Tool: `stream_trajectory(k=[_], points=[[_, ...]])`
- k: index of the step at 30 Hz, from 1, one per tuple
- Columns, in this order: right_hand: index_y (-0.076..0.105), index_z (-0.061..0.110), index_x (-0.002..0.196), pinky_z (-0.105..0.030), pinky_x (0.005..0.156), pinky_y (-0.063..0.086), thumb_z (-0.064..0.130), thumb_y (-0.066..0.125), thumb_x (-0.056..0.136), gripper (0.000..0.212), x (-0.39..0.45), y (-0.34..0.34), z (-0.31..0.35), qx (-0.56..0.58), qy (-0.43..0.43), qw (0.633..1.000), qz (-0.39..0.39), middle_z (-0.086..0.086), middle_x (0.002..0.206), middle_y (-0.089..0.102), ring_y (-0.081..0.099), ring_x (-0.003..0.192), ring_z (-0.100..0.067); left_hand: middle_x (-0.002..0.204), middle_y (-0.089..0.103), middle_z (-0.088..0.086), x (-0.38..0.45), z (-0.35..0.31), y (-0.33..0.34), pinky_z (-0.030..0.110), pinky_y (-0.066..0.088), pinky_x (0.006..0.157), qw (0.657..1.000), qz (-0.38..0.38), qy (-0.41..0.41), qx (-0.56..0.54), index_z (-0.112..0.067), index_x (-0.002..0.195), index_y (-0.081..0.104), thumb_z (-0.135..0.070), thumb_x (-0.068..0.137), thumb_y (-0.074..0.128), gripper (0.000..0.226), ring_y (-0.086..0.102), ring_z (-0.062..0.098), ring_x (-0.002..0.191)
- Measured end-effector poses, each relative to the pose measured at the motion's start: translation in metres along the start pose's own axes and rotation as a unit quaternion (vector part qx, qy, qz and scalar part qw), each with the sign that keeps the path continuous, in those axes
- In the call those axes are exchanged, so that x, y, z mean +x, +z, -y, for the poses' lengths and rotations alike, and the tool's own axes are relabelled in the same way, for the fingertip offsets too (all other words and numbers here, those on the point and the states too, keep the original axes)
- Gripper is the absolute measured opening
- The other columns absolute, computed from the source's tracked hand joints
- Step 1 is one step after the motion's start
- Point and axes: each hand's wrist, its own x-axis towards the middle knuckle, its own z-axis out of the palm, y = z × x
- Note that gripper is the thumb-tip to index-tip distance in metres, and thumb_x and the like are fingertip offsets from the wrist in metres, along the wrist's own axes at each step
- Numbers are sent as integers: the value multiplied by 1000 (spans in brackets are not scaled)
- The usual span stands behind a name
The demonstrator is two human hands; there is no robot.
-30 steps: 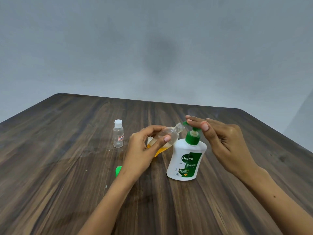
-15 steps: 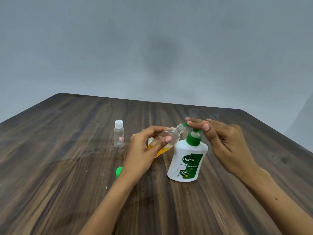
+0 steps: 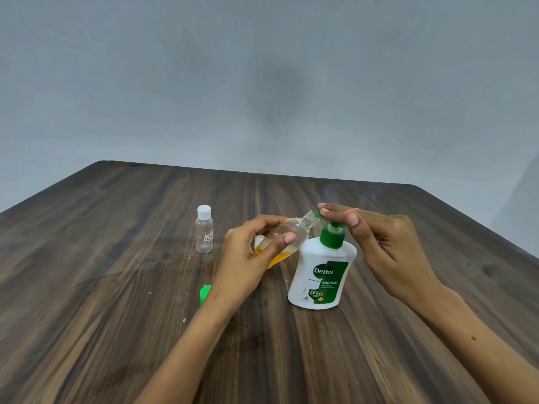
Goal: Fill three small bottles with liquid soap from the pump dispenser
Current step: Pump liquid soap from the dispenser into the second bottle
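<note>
A white pump dispenser with a green label and green pump head stands on the dark wooden table. My right hand rests its straight fingers on top of the pump head. My left hand grips a small clear bottle, tilted, with its open neck at the green spout. Orange soap lies in the bottle's lower part. A second small clear bottle with a white cap stands upright to the left, apart from both hands.
A small green cap lies on the table beside my left wrist, partly hidden by it. A grey wall rises behind the table's far edge.
The pump head has risen slightly under my right fingers. My left hand still holds the tilted bottle at the spout.
</note>
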Motion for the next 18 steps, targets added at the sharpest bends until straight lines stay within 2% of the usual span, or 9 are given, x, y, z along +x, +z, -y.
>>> stream_trajectory(k=[4, 7, 11, 13, 15, 18], points=[[71, 16, 113, -20, 82, 54, 56, 30, 100, 59, 4, -3, 1, -12, 0, 1000, 2, 7, 118, 68, 64, 108, -2, 102, 73, -14, 0, 2, -1, 26, 51, 90, 1000, 2, -1, 1, -30, 106, 71, -37, 84, 69, 23, 65, 4, 103], [72, 12, 109, -3, 70, 45, 53, 32, 100, 58, 3, 0, 1, -8, -3, 1000, -2, 3, 114, 70, 64, 95, 8, 102, 73, -15, 0, 2, -1, 20, 50, 88, 1000, 2, -1, 3, -31, 106, 70, -39, 83, 68, 24, 65, 3, 103], [73, 9, 107, 2, 63, 38, 52, 34, 99, 59, 0, 1, 0, 2, 9, 1000, 0, 1, 113, 71, 63, 86, 12, 102, 73, -14, 0, 2, 0, 20, 51, 88, 1000, 3, 0, 1, -30, 106, 70, -38, 82, 67, 25, 65, 3, 103], [73, 12, 109, -3, 68, 45, 55, 33, 99, 60, 2, -2, 1, 4, 12, 1000, 0, 4, 114, 70, 64, 93, 10, 102, 73, -13, 0, 2, -1, 22, 51, 88, 1000, 3, 1, 2, -31, 105, 70, -33, 84, 70, 21, 65, 3, 102], [72, 15, 111, -18, 80, 54, 58, 31, 98, 60, 4, -3, 1, -5, 10, 1000, -2, 7, 117, 69, 65, 105, -1, 103, 74, -12, 0, 2, -1, 23, 52, 89, 1000, 3, 3, 1, -29, 106, 70, -29, 86, 71, 20, 66, 3, 102], [72, 15, 111, -32, 86, 56, 56, 33, 99, 58, 0, 0, 1, -7, 7, 1000, -5, 7, 117, 69, 65, 109, -5, 103, 73, -12, 0, 2, -1, 22, 51, 89, 1000, 3, 0, 0, -26, 107, 71, -35, 84, 70, 25, 65, 4, 103]])
